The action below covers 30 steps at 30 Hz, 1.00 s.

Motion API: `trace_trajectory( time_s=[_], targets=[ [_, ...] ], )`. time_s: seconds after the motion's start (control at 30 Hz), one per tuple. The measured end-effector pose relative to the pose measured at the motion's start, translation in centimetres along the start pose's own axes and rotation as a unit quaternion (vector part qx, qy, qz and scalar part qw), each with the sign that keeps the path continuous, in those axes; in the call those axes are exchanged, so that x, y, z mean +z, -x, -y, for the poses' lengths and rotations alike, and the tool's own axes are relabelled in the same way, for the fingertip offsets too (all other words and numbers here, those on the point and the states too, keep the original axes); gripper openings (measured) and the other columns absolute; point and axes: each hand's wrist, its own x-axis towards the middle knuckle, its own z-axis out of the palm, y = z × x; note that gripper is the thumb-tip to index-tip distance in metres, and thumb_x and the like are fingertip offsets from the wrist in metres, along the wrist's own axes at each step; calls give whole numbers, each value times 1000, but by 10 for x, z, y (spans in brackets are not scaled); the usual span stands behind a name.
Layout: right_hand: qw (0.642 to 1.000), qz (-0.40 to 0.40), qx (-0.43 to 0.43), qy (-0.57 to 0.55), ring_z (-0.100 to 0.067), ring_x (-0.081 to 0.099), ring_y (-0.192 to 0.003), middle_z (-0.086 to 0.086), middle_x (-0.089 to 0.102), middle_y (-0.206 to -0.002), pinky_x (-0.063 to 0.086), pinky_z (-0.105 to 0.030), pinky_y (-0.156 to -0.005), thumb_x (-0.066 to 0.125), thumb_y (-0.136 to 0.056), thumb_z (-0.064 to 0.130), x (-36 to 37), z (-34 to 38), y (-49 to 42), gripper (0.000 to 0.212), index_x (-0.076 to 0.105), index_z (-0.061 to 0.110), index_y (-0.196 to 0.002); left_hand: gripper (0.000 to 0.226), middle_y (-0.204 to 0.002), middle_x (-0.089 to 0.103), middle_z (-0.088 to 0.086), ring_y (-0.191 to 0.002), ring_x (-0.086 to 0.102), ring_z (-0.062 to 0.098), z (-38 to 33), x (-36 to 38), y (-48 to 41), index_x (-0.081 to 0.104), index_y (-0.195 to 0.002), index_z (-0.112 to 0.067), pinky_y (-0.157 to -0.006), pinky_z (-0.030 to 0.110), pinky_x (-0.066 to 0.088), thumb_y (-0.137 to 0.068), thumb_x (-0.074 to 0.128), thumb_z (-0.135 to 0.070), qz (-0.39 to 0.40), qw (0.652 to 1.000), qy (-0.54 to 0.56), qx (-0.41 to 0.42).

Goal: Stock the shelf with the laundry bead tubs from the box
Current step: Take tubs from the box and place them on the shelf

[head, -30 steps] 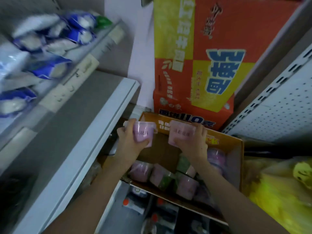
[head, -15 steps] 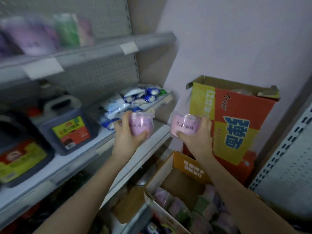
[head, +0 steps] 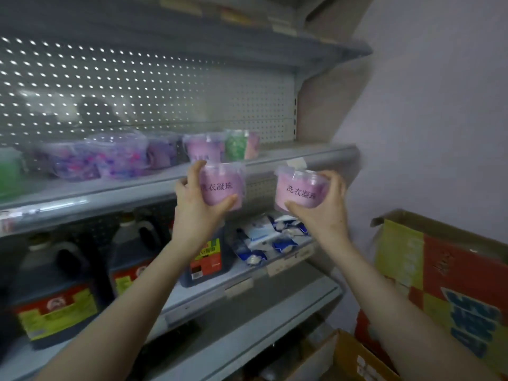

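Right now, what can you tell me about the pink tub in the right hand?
The pink tub is small and round, made of clear plastic with a clear lid, and it is pink inside. Dark Chinese characters run across its front. It is tilted a little and held in the air in front of the shelf edge, not yet on it. The right hand grips it, thumb beneath and fingers round its far side.

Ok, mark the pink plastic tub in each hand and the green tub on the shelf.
Left-hand pink tub [head: 224, 186], head view, front label.
Right-hand pink tub [head: 301, 192], head view, front label.
Green tub [head: 235, 145], head view, side wall.
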Motion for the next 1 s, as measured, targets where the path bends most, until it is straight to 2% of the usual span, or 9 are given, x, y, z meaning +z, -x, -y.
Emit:
trace_trajectory(
  time_s=[0.07, 0.23, 0.4, 0.47, 0.5, 0.63, 0.8, 0.93, 1.0],
  targets=[
    [1000, 10, -12, 0, -8, 44, -104, 10, 37, -129, 44, -32, -86, 85, -57, 24, 14, 15, -11, 79, 40, 25, -122, 81, -123, 38, 12, -91, 40, 16, -1, -17, -14, 30, -137, -29, -82, 28, 36, -72, 79, -30, -23, 1000, -13, 16],
    [997, 49, -55, -18, -9, 44, -106, 9, 39, -129, 35, -19, -71, 85, -58, 25, 56, 43, -35, 77, 38, 29, -120, 82, -117, 36, 8, -89, 40, 17, 9, -46, -45, 29, -137, -31, -79, 28, 36, -72, 79, -32, -58, 997, -54, 21],
    [992, 72, -96, -33, -9, 46, -106, 10, 39, -131, 45, -25, -73, 85, -59, 28, 96, 55, -59, 77, 38, 30, -120, 82, -112, 37, 5, -83, 43, 20, 26, -52, -72, 29, -135, -35, -76, 31, 38, -70, 78, -37, -62, 995, -75, 6],
    [991, 79, -107, -24, -12, 48, -110, 8, 37, -137, 46, -21, -71, 85, -59, 29, 110, 56, -69, 79, 38, 29, -123, 80, -110, 38, 5, -83, 44, 20, 32, -51, -83, 30, -135, -34, -77, 31, 38, -70, 78, -39, -68, 995, -77, 9],
    [991, 81, -107, -20, -14, 48, -112, 6, 35, -140, 47, -22, -73, 85, -59, 30, 117, 56, -75, 79, 38, 29, -123, 80, -109, 39, 5, -83, 43, 19, 34, -51, -89, 30, -134, -32, -76, 30, 37, -70, 78, -40, -71, 994, -76, 15],
    [990, 85, -109, -16, -17, 45, -121, 4, 32, -142, 50, -44, -90, 84, -59, 32, 144, 55, -95, 78, 37, 30, -122, 80, -109, 40, 6, -88, 39, 16, 48, -44, -113, 33, -132, -26, -77, 28, 34, -69, 80, -34, -62, 995, -81, 24],
    [987, 103, -126, 4, -18, 39, -129, 4, 27, -146, 46, -46, -96, 82, -59, 36, 173, 48, -117, 81, 36, 33, -125, 80, -111, 39, 8, -84, 41, 20, 70, -30, -135, 30, -135, -30, -77, 29, 35, -71, 78, -37, -36, 994, -100, -8],
    [986, 112, -120, 17, -17, 35, -133, 5, 22, -150, 42, -46, -102, 81, -64, 32, 190, 39, -131, 81, 35, 33, -130, 80, -119, 47, 17, -100, 50, 29, 83, -22, -156, 29, -135, -26, -77, 30, 35, -72, 78, -34, -5, 993, -114, -12],
    [985, 118, -115, 48, -20, 34, -135, 6, 14, -154, 40, -47, -103, 80, -66, 34, 196, 37, -136, 84, 31, 36, -135, 79, -119, 51, 16, -105, 51, 30, 88, -20, -164, 29, -132, -21, -77, 29, 34, -71, 78, -29, 4, 994, -113, -5]
  ],
)
